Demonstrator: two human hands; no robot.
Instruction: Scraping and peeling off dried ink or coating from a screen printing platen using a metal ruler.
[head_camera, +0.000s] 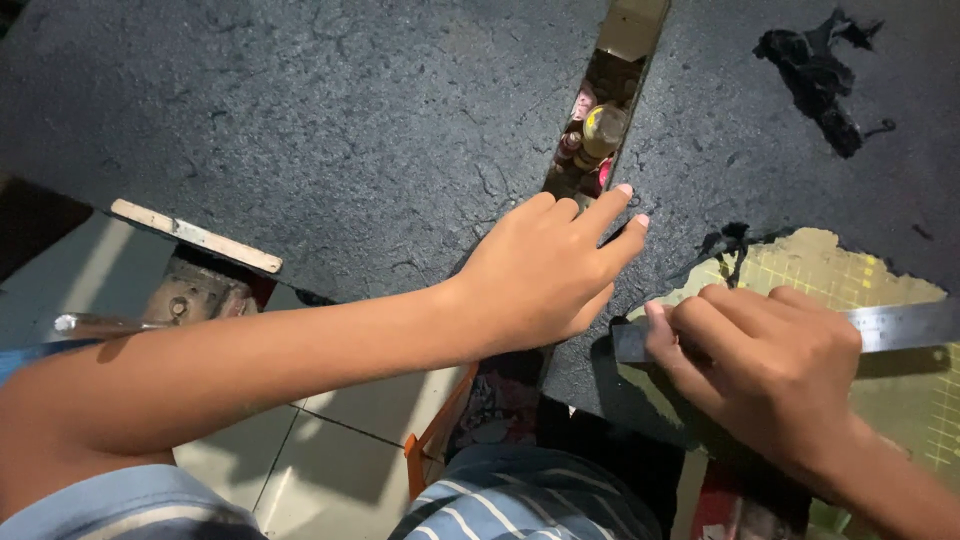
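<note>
Dark, cracked desk (330, 130): left hand (540, 270) presses flat, fingers spread; right hand (770, 365) pinches a stiff, likely slippery steel ruler (900, 325) near its end.

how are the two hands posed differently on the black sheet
The left hand lies flat with fingers spread on the black sheet; the right hand is curled, fingers bent, on a metal ruler. The left holds nothing; the right presses the ruler. Both are bare.
</note>
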